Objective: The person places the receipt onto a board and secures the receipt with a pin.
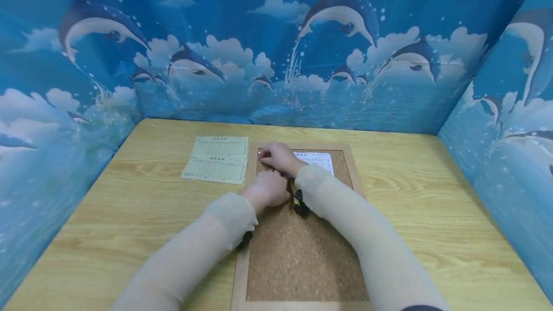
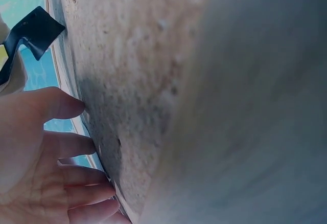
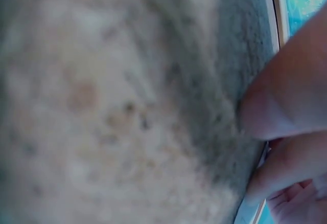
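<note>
A wood-framed corkboard lies on the table under both hands. Near its top, a white printed slip shows partly past my right wrist, which hides the rest. My right hand is at the board's upper left corner, fingers bent down; in the right wrist view its thumb and forefinger come close together at the cork. Whether they pinch anything, I cannot tell. Just below it, my left hand reaches across the board; the left wrist view has its fingers extended, tips at a thin paper edge on the cork.
Two pale green printed slips lie on the wooden table left of the board, one overlapping the other. A blue dolphin-print curtain encloses the table's back and sides. Black camera straps sit at the wrists.
</note>
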{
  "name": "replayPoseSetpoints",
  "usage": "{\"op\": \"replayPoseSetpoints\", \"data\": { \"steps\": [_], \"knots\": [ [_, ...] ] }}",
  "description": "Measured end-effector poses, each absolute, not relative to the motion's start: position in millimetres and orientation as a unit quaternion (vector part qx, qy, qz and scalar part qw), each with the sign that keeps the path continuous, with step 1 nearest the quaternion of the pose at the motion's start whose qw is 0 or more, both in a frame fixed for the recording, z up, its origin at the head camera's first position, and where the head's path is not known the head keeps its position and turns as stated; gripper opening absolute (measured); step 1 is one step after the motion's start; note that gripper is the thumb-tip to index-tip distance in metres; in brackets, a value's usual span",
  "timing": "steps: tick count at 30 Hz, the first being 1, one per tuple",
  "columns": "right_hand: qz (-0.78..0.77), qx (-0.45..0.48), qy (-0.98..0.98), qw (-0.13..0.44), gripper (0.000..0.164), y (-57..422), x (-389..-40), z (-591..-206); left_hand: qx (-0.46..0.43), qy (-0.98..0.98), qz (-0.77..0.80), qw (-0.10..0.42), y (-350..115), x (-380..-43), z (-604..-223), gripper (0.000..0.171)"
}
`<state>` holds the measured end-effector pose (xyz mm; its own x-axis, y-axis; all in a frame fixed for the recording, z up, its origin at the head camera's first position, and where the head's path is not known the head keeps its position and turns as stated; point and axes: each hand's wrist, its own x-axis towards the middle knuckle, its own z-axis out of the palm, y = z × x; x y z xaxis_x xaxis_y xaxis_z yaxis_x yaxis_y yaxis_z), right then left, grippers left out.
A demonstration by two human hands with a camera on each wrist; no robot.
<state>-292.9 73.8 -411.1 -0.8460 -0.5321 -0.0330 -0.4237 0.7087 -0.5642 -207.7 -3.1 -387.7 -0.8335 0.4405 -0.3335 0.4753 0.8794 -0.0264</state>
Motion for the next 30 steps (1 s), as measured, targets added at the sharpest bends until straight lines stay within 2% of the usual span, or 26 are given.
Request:
{"op": "replayPoseSetpoints", "data": {
  "steps": [9, 20, 30],
  "knots": [
    [-0.335, -0.244, 0.907, 0.079, 0.009, 73.6, -292.4, -412.4, 0.234, 0.959, -0.043, 0.155, -3.4, -206.9, -388.7, 0.043],
    [-0.473, -0.173, 0.846, 0.177, 0.024, 88.6, -286.2, -401.5, 0.235, 0.957, -0.057, 0.158, -2.9, -207.0, -389.2, 0.058],
    [-0.494, -0.113, 0.848, 0.156, 0.017, 116.6, -283.3, -401.7, 0.238, 0.955, -0.068, 0.166, -3.6, -207.3, -388.8, 0.065]
  ]
}}
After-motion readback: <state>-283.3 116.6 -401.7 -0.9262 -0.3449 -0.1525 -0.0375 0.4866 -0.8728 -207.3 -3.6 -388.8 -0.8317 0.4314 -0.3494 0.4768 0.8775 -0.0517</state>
